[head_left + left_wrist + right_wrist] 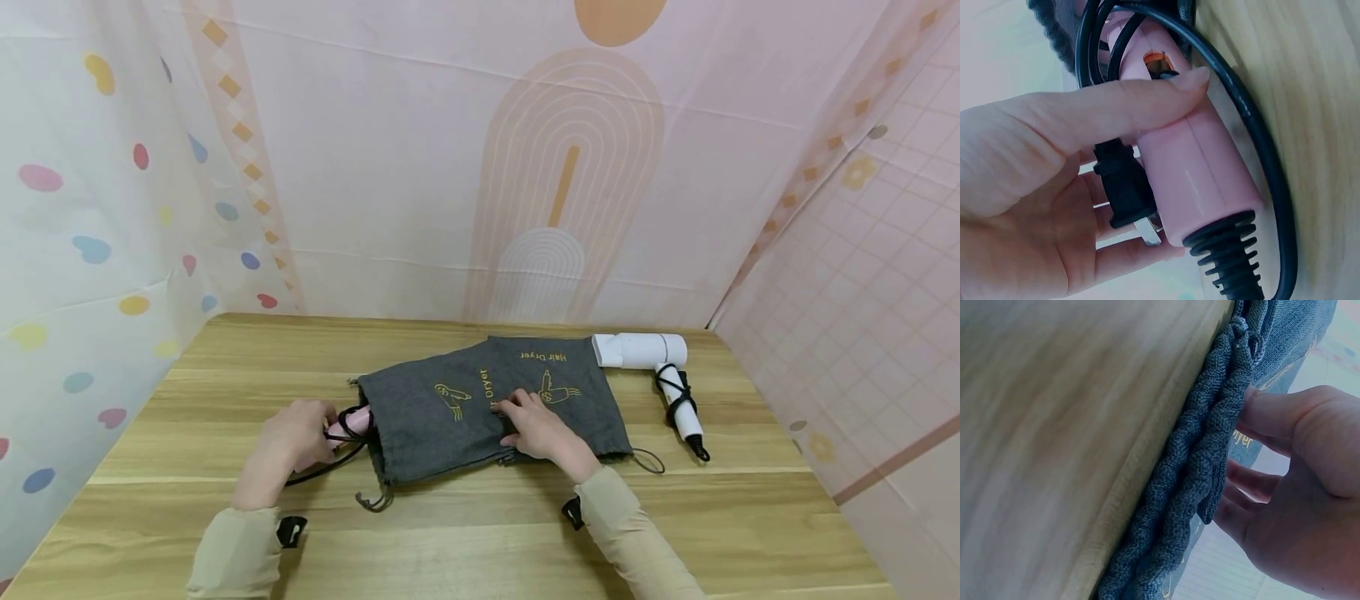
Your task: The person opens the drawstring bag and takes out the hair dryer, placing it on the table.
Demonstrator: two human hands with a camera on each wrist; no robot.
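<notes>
My left hand (296,433) grips the handle of a pink hair dryer (1200,169), thumb across it. A black cord (1244,106) loops round the handle, and the plug (1124,184) lies between handle and fingers. The dryer's front part is hidden inside the mouth of a dark grey drawstring bag (420,442), which lies flat with yellow dryer print. At that bag's other end, my right hand (538,427) holds the fabric with curled fingers and thumb. A second grey drawstring bag (600,408) lies beneath this end, its gathered mouth (1179,469) facing the front.
At the back right lies a white hair dryer (645,350), its handle (678,400) wrapped in black cord, close to the second bag. Drawstring ends (375,500) lie on the wooden table (450,542). A patterned curtain (390,167) hangs behind the table.
</notes>
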